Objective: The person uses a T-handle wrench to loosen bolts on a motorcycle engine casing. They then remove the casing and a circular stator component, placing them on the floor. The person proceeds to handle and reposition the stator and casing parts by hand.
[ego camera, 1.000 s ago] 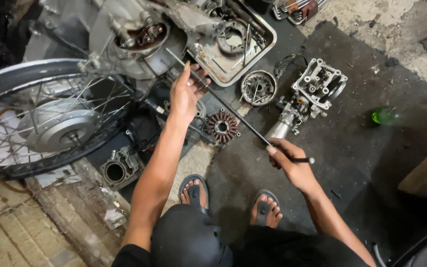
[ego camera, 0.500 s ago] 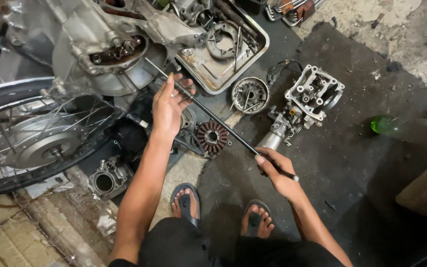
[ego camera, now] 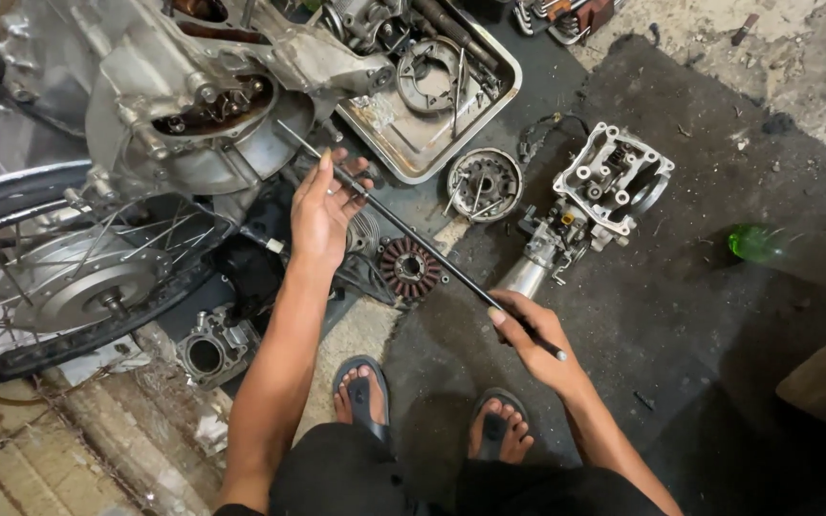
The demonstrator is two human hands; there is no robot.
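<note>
Head view: a long thin metal rod (ego camera: 423, 239) runs slantwise from the engine case (ego camera: 193, 115) down toward the person's lap; the left hand (ego camera: 322, 205) is half open, fingers loosely curled on the rod near its upper end, and the right hand (ego camera: 532, 339) is closed around the rod's lower end. Beside the rod on the dark floor lie a copper-wound coil ring (ego camera: 410, 268), a round plate (ego camera: 484, 183), a cylinder head (ego camera: 595, 201) and a metal tray (ego camera: 432, 134) of parts. A spoked wheel (ego camera: 59, 277) stands at left, a green bottle (ego camera: 795, 253) lies at right.
</note>
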